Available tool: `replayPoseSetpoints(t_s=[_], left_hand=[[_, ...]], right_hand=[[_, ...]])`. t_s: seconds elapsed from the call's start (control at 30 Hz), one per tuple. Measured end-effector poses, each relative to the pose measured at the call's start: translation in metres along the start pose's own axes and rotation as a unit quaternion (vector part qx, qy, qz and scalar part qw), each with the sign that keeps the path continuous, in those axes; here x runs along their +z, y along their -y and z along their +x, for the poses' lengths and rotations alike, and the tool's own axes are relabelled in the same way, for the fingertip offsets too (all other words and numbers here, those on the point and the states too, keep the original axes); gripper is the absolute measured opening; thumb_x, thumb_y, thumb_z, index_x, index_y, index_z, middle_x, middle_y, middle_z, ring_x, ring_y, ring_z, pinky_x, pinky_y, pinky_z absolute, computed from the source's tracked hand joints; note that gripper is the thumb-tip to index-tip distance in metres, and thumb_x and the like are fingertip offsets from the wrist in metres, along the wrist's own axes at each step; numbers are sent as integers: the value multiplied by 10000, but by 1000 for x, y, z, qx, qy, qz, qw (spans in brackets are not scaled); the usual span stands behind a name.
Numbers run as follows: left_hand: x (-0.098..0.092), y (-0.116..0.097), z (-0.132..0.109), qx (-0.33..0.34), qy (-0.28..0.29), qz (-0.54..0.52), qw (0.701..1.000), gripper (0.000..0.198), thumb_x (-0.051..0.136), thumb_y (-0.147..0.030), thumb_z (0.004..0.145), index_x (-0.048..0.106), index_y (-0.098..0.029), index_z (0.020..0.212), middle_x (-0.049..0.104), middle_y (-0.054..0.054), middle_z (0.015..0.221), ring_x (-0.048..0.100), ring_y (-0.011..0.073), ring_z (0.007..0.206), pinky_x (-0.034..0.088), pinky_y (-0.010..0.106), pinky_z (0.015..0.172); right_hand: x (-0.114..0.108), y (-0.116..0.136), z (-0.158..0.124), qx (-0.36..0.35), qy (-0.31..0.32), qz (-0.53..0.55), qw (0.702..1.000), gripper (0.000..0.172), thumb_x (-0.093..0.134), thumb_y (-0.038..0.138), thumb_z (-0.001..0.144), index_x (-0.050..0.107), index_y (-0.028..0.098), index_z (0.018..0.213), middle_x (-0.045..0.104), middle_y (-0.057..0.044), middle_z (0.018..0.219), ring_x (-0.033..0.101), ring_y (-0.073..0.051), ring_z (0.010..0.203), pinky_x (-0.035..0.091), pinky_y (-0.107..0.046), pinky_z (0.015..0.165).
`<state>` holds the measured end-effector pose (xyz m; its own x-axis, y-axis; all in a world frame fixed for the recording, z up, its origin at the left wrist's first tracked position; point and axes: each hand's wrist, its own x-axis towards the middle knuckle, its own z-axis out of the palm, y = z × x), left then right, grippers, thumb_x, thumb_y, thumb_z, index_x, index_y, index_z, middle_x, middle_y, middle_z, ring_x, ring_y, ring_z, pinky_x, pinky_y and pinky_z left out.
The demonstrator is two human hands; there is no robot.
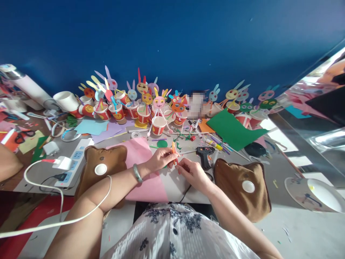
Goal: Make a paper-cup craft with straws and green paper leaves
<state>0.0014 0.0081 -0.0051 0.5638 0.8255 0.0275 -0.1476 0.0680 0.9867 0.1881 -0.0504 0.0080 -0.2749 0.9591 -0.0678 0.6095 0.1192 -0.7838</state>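
Just above the table's front edge, my left hand (162, 158) pinches a small, narrow orange strip (174, 147), possibly folded or in two pieces. My right hand (190, 172) is closed at the strip's lower end, fingertips close to the left ones. Under the hands lie a sheet of pink paper (144, 185) and the grey tabletop. A green paper circle (162, 143) rests just beyond my left hand. To the right of the strip lies a black glue gun (205, 157). A bangle circles my left wrist.
Red-and-white paper cups (159, 126) with paper rabbit faces line the blue wall. Brown plush cushions (242, 187) flank my arms. A white cable crosses my left forearm, near a power strip (77, 160). Green paper (237, 129) and markers lie right; another person's arm (9, 163) shows left.
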Motion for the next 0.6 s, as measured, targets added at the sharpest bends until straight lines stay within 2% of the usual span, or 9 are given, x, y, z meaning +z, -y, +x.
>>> replayPoseSetpoints(t_s=[0.1, 0.2, 0.4, 0.6], left_hand=[[0, 0, 0, -1, 3, -13, 1000, 509, 661, -639, 835, 625, -132, 827, 579, -12, 582, 539, 88, 518, 429, 229, 545], [0, 1, 0, -9, 10, -43, 999, 515, 658, -637, 841, 635, -125, 901, 589, -12, 570, 562, 103, 525, 455, 243, 566], [0, 8, 1, -4, 25, -67, 997, 524, 635, -605, 880, 678, -100, 1012, 619, 15, 633, 572, 104, 562, 460, 248, 599], [0, 3, 1, -10, 60, -90, 994, 542, 652, -604, 873, 696, -93, 1049, 604, 20, 652, 573, 116, 602, 464, 267, 630]], right_hand=[[2, 0, 0, -22, 12, -19, 999, 399, 484, 478, 980, 599, 200, 718, 604, -4, 618, 520, -142, 584, 390, -266, 588], [3, 1, -1, -26, 31, -15, 999, 454, 417, 492, 1010, 655, 196, 762, 650, -31, 656, 585, -165, 624, 429, -274, 621], [6, 3, -4, 9, 48, 34, 998, 500, 381, 558, 1015, 661, 198, 812, 547, 2, 541, 529, -151, 506, 413, -271, 549], [8, 0, -4, 35, 31, 101, 994, 537, 425, 648, 976, 655, 189, 821, 570, -1, 589, 485, -128, 497, 378, -255, 501]])
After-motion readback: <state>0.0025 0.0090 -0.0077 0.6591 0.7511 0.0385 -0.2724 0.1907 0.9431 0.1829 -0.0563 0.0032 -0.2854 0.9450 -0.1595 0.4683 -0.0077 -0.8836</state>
